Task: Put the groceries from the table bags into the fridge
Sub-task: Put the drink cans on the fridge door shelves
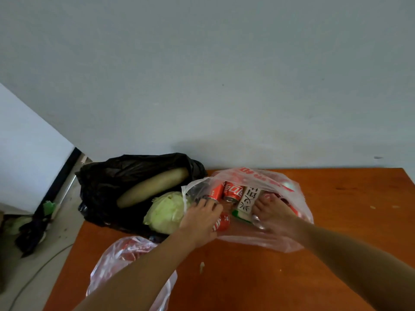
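A clear plastic bag with red print (269, 178) lies on the orange table (348, 221) and holds several red soda cans (233, 191) and a white carton with black characters (249, 198). My left hand (202, 221) reaches into the bag's mouth, fingers curled round a red can (222, 222). Inside the bag, my right hand (276, 216) grips another can, whose silver end (258, 221) shows under the thumb. The rest of that can is mostly hidden by the hand.
A black bag (101, 176) at the table's back left holds a long pale gourd (152, 187) and a green cabbage (166, 212). A second clear bag (125, 250) lies near the front under my left forearm. A white appliance (27, 153) stands on the left beyond the table.
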Demonstrator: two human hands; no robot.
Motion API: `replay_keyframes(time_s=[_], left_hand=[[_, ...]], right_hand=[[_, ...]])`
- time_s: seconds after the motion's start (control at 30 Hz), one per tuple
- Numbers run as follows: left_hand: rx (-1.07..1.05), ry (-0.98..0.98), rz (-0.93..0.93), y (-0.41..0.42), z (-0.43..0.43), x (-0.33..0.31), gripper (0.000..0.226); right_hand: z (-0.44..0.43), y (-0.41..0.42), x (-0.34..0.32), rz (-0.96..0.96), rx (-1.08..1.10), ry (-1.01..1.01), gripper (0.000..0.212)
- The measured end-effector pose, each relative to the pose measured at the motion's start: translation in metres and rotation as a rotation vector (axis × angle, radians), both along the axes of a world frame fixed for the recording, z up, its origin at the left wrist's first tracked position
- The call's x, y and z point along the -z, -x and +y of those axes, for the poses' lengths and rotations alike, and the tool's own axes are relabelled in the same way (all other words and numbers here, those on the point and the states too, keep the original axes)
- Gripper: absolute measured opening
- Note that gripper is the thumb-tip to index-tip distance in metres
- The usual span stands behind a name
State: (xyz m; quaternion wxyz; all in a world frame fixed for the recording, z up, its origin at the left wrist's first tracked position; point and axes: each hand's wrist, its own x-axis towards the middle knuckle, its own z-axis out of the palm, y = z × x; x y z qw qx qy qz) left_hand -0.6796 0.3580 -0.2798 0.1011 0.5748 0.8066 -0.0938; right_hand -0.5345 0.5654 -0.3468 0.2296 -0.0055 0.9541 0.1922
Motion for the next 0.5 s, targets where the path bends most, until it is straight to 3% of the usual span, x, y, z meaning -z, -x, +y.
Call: replay_keyframes(time_s=[0.3,0.5], left_hand=[[0.055,0.002,0.034,0.006,-0.011,-0.036,0.068],[0.200,-0.102,0.050,0.007,-0.017,-0.064,0.064]], right_hand=[[-0.041,-0.011,-0.044,0.179,0.197,0.296,0.075],[-0.072,-0.037,-0.097,0.363,0.350,0.275,0.071]])
